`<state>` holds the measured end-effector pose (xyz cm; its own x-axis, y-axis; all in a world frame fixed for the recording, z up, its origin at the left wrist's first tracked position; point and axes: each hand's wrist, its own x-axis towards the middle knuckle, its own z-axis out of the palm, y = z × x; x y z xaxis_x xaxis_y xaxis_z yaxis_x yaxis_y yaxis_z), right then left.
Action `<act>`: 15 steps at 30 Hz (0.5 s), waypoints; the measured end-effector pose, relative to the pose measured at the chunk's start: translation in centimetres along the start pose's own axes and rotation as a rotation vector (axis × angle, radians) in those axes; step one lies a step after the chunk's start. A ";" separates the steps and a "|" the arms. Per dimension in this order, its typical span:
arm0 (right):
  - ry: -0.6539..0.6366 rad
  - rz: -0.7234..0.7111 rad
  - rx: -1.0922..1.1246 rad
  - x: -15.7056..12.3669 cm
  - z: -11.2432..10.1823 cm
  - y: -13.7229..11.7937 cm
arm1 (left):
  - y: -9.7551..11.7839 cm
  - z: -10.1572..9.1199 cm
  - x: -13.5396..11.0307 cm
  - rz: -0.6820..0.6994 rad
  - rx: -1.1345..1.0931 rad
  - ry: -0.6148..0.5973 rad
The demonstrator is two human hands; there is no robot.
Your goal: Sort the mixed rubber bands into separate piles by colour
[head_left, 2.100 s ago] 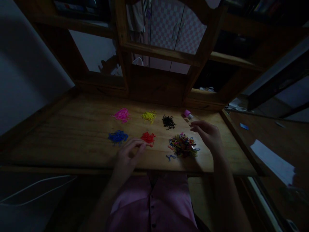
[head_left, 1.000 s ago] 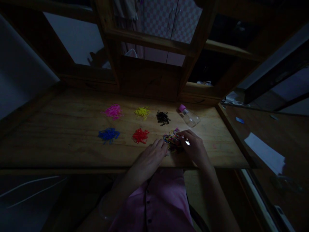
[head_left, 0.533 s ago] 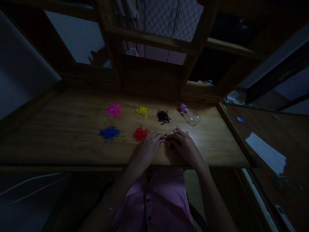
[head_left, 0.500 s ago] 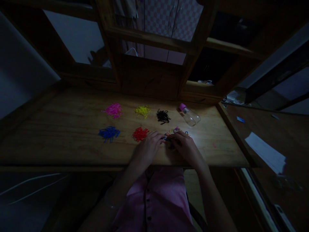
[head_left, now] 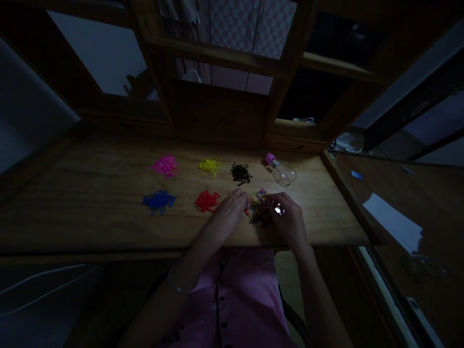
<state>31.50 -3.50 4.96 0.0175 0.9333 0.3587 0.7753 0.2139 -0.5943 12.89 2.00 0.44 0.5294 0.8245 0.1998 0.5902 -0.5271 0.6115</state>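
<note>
A mixed-colour heap of small rubber bands (head_left: 258, 210) lies near the front edge of a wooden desk (head_left: 108, 212). My left hand (head_left: 232, 212) rests at the heap's left side with its fingertips curled into the bands. My right hand (head_left: 288, 220) sits at the heap's right side, fingers bent and touching the bands. Whether either hand pinches a single band is too dark to tell. Sorted piles lie to the left: pink (head_left: 162, 165), yellow (head_left: 209, 166), black (head_left: 240, 173), blue (head_left: 158, 201) and red (head_left: 206, 200).
A small clear bottle with a pink cap (head_left: 280, 170) lies on its side behind the heap. Wooden shelf uprights rise behind the desk. A white sheet of paper (head_left: 393, 223) lies on the surface at the right. My pink shirt shows below the desk edge.
Both hands came together at the mixed heap: the left moved right from beside the red pile, the right came down from near the bottle. The heap looks more gathered.
</note>
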 end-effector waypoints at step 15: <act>-0.018 -0.053 0.070 0.0 0.9 -1.3 | 0.5 -1.3 0.9 -0.305 -0.675 0.008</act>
<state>29.94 -3.48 5.13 -0.0340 0.9251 0.3783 0.7288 0.2819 -0.6240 12.89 2.68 1.92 0.3961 0.9168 -0.0504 0.2058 -0.0351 0.9780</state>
